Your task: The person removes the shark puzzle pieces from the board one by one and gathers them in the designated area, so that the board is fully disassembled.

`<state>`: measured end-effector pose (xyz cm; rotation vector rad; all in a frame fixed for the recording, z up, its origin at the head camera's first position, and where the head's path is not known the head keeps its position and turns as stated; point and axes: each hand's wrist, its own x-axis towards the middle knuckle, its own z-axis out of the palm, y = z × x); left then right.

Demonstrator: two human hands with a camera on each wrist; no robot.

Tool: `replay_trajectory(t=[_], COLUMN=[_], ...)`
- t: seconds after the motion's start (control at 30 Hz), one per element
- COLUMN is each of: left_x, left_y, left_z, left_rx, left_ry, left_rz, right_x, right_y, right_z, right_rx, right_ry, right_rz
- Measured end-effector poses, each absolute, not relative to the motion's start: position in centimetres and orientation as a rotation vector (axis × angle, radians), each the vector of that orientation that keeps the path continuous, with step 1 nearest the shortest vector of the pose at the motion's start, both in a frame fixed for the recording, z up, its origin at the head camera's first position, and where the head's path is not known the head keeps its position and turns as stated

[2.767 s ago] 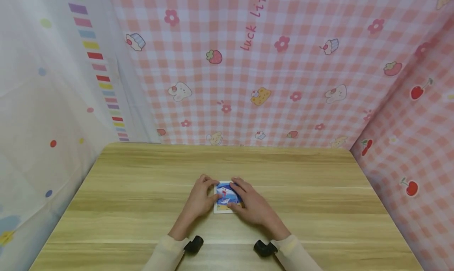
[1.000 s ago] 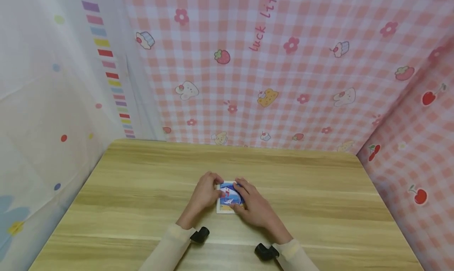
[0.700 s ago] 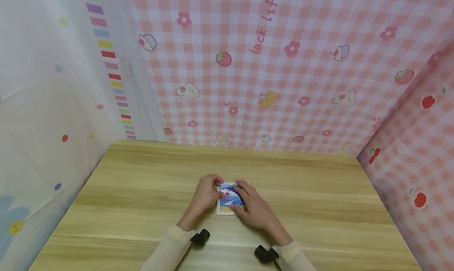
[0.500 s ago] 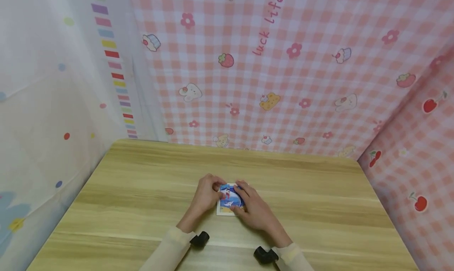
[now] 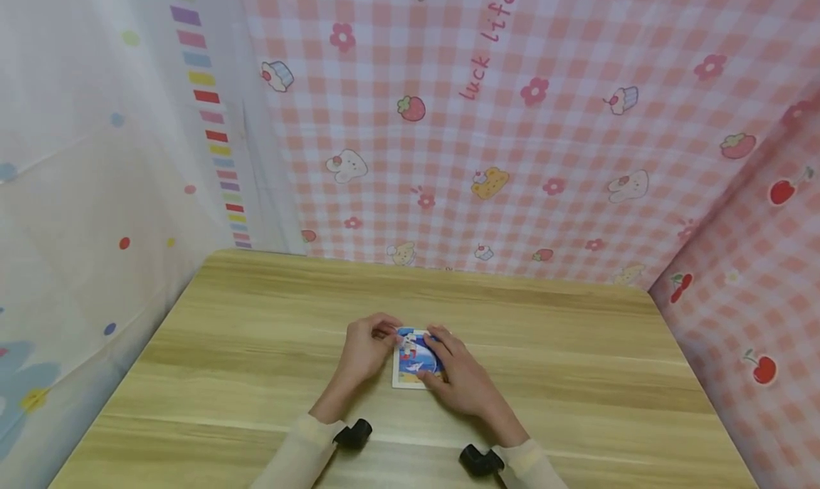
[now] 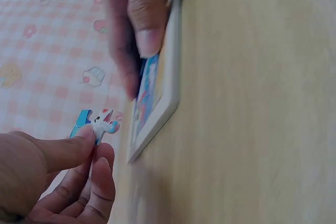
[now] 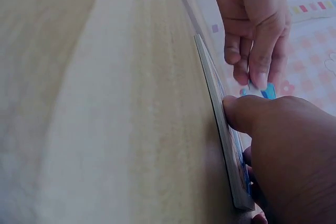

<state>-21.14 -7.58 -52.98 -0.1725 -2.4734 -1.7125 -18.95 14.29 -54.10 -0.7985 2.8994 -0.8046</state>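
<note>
Wooden table point(image 5: 224, 389), gingham backdrop point(image 5: 448, 140), left hand point(image 5: 364, 348) pinching painted piece point(image 6: 102, 121), right hand point(image 5: 463, 376) resting unclenched on picture board point(image 5: 412, 364)

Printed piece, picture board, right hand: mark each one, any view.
Printed piece point(image 6: 104, 125): left wrist view, on its white printed face.
Picture board point(image 5: 410, 385): head view, on its white near rim.
Right hand point(image 5: 463, 377): head view, on its back.

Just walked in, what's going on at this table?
A person is handling a small picture puzzle. The left hand pinches a small blue-and-white piece, held off the board in the left wrist view. The right hand rests on the right side of the white-edged picture board, which lies on the wooden table.
</note>
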Motion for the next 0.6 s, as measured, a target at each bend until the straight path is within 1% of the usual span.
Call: replay_trajectory(t=[0.3, 0.6], left_x=[-20.8, -20.6], left_y=[-10.1, -13.0], left_z=[-52.6, -52.3], left_rx=[-0.023, 0.058], left_ry=[-2.448, -2.434], left_rz=[-1.763, -1.740], right_x=[-18.9, -18.8], right_y=[14.3, 14.3], right_z=[-54.3, -54.2], right_rx=[-0.775, -0.776], right_ry=[2.900, 2.898], right_rz=[-0.776, -0.762])
